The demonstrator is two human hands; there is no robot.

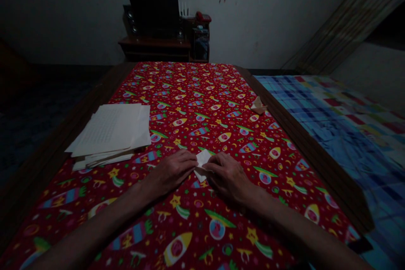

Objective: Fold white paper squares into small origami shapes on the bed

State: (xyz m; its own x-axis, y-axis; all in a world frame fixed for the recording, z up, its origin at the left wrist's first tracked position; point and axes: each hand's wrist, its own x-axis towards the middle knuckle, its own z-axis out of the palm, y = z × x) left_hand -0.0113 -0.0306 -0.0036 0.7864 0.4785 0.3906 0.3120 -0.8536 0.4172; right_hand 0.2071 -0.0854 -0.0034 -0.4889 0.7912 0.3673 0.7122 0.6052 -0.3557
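Observation:
A small piece of folded white paper [203,158] lies low over the red patterned cloth [202,128], between my two hands. My left hand [177,168] pinches its left edge, fingers pressed together. From the other side my right hand [229,175] grips the right part, thumb and fingers closed on it. The paper shows a crease across its middle and a pointed lower end. My fingers cover parts of its sides.
A stack of printed paper sheets [109,128] sits on the left of the cloth. A folded brown paper shape [258,105] rests near the right edge. Beyond the far end stand a dark monitor [154,13] and a red telephone [203,17]. Blue checked bedding [294,109] lies to the right.

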